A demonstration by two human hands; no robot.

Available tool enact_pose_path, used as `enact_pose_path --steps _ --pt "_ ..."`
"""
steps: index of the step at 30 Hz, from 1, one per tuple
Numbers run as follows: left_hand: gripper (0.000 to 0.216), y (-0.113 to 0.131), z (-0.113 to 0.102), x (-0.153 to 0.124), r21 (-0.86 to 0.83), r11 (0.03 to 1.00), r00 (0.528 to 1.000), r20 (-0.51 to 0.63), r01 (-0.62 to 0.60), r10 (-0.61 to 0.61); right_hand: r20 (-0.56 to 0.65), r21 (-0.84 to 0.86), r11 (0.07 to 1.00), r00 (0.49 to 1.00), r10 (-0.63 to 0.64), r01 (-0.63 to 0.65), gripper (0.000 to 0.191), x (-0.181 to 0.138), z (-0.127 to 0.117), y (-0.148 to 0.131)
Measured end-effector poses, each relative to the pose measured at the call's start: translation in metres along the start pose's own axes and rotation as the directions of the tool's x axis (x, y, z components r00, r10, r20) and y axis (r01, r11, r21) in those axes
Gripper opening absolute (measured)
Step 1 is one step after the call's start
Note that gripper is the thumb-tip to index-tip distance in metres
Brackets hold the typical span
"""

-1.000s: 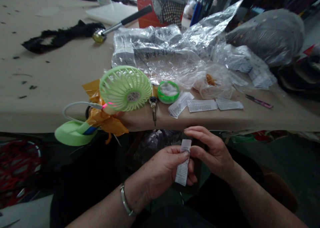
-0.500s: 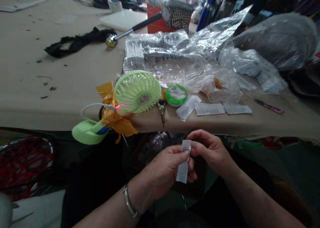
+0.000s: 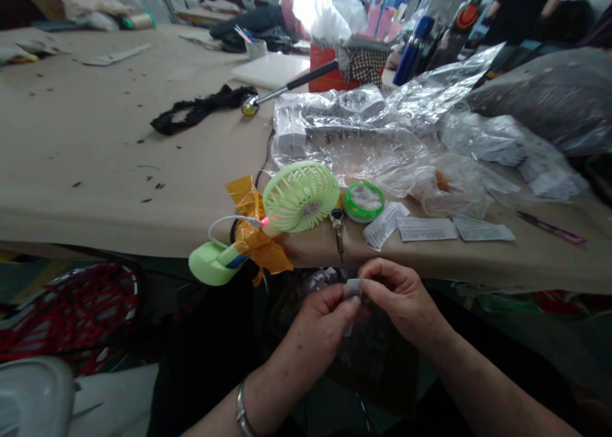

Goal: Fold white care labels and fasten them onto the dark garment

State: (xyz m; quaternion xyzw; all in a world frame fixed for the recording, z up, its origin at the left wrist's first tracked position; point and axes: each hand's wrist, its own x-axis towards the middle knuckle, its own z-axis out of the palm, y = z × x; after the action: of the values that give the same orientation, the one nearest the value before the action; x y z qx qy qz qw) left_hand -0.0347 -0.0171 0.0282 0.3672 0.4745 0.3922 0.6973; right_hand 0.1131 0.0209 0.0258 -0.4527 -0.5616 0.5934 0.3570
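A small white printed label [image 3: 352,288] is pinched between my two hands, just below the table's front edge. My left hand [image 3: 321,325] grips it from the left, thumb on top, with a bangle on the wrist. From the right, my right hand [image 3: 399,296] pinches the label's upper right edge between thumb and fingers. Most of the label's lower part is hidden behind the left fingers. Three groups of printed labels lie near the table edge: a loose pile [image 3: 386,225], a middle strip [image 3: 427,229] and a right one [image 3: 484,228].
A green fan [image 3: 301,198] is taped at the table edge. Beside it lie a soldering-iron-like tool [image 3: 337,233], a green tub with white filling [image 3: 364,202] and a pink-handled cutter [image 3: 551,227]. Clear plastic bags [image 3: 354,147] and a hammer-like tool [image 3: 291,87] lie behind.
My view has turned left and up, so the table things appear lower and farther right. The label, earlier hanging long and flat, now shows only a short upper part between my fingers.
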Motion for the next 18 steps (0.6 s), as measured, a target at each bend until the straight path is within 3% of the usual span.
enact_pose_path --steps 5,10,13,18 --pt "0.014 0.002 -0.011 0.001 0.258 0.948 0.948 -0.206 -0.186 0.242 -0.053 -0.178 0.981 0.995 -0.090 0.079 0.012 0.006 0.010 -0.005" --pt "0.010 0.009 -0.014 0.003 0.443 0.867 0.880 -0.289 -0.227 0.378 -0.051 -0.294 0.942 0.982 -0.182 0.160 0.012 0.010 0.013 -0.008" --pt "0.010 0.012 -0.015 0.004 0.514 0.820 0.841 -0.301 -0.254 0.449 -0.053 -0.340 0.919 0.972 -0.230 0.199 0.011 0.011 0.014 -0.011" --pt "0.013 0.015 -0.016 0.006 0.563 0.787 0.831 -0.291 -0.253 0.474 -0.031 -0.382 0.891 0.960 -0.278 0.245 0.012 0.014 0.014 -0.012"
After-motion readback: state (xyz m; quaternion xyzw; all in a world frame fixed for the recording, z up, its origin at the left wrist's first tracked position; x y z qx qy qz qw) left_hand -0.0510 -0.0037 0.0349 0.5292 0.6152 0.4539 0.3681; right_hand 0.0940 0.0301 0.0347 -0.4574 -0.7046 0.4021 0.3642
